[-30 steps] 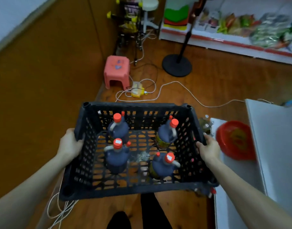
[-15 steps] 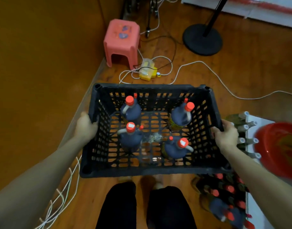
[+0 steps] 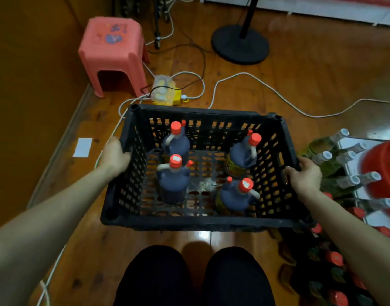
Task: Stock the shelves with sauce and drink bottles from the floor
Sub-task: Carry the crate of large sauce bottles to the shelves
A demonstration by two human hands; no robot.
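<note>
Both hands, left hand (image 3: pixel 114 156) and right hand (image 3: pixel 304 176), curl their fingers round the crate (image 3: pixel 196 221) sides. Four sauce bottles (image 3: pixel 173 180) wait inside; more bottles (image 3: pixel 335 171) lie on the floor (image 3: pixel 255 89). No shelf is in view, so the stocking looks far from done.

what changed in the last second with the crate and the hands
The black crate has come down toward the floor, its far edge now close to the yellow power strip; the view tipped down, bringing the floor bottles on the right into sight. Unchanged: left hand and right hand grip its sides, four bottles stand upright inside.
</note>
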